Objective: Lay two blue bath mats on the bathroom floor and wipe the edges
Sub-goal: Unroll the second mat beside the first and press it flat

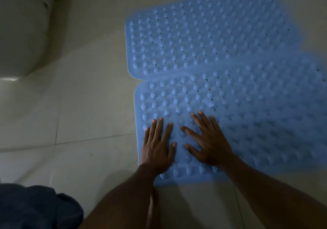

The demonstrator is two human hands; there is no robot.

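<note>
Two blue bubbled bath mats lie flat on the tiled floor, side by side. The far mat [203, 37] sits higher in the view, and the near mat [265, 122] overlaps its lower edge slightly. My left hand [158, 147] rests palm down on the near mat's left end, close to its left edge, fingers spread. My right hand [208, 140] lies flat beside it, also palm down with fingers apart. Neither hand holds anything.
A white toilet base [23, 34] stands at the upper left. Pale floor tiles [88, 105] with grout lines fill the left side. A dark blue cloth [35, 207] lies at the bottom left, next to my knee [123, 207].
</note>
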